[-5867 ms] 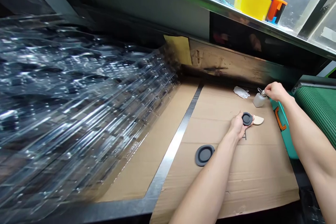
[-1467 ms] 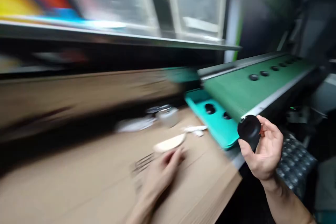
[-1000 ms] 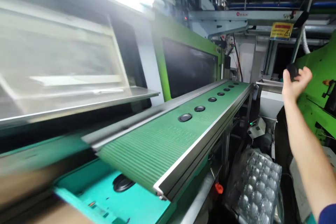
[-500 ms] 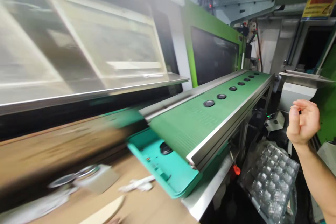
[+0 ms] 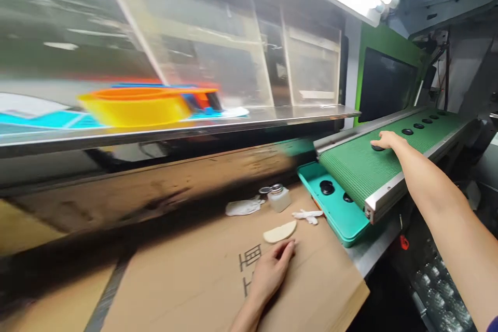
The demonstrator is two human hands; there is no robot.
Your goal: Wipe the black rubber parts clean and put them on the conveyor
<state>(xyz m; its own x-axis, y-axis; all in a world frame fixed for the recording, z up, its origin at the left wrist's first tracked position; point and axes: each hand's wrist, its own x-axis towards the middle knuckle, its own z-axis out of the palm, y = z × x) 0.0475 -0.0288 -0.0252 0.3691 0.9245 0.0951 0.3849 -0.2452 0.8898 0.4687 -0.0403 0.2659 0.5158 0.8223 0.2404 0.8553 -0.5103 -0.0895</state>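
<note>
Conveyor [image 5: 350, 166]: green belt bearing black discs [image 5: 406, 131] in a row.
Tray [image 5: 344, 223]: teal, beneath the belt's near end.
Right hand [image 5: 387, 140]: over the belt, fingers at the nearest disc [image 5: 376, 148]; grip cannot be told.
Left hand [image 5: 270, 272]: curled narrow over the desk [image 5: 175, 275].
Pad [image 5: 280, 232]: cream half-round, just beside the left fingertips.

Two bare hands are seen: one left hand [image 5: 270, 272], one right hand [image 5: 389, 140]. On one ridged green conveyor belt [image 5: 360, 168], at least six round black discs [image 5: 406, 132] can be counted; in one shallow teal tray [image 5: 344, 220], at least two more. One cream half-round pad [image 5: 280, 232], one squarish white bottle [image 5: 279, 200] and two crumpled white pieces [image 5: 244, 207] are counted on brown cardboard [image 5: 187, 270].
</note>
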